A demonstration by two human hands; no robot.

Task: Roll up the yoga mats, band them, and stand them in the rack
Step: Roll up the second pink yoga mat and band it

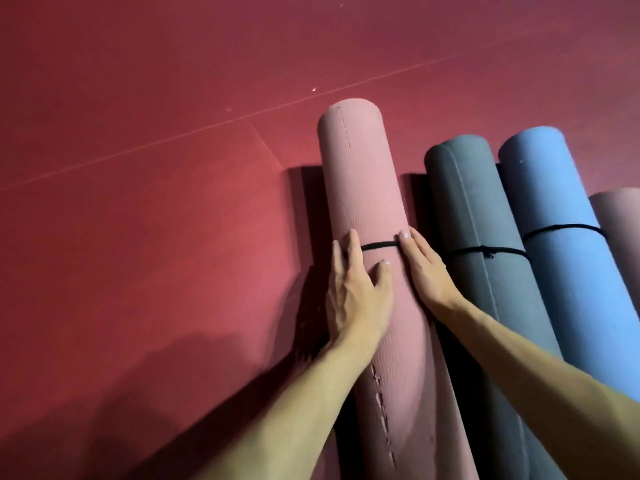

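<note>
A rolled pink yoga mat stretches away from me over the red surface. A thin black band circles its middle. My left hand rests on the roll's left side, fingers straight over the band's left end and thumb spread across the mat. My right hand lies flat along the roll's right side, its fingertips touching the band's right end. To the right lie a rolled grey mat and a rolled blue mat, each with a black band.
Another pale pink roll shows at the right edge. The rolls lie side by side with dark gaps between them. Seam lines cross the wide red surface to the left and beyond.
</note>
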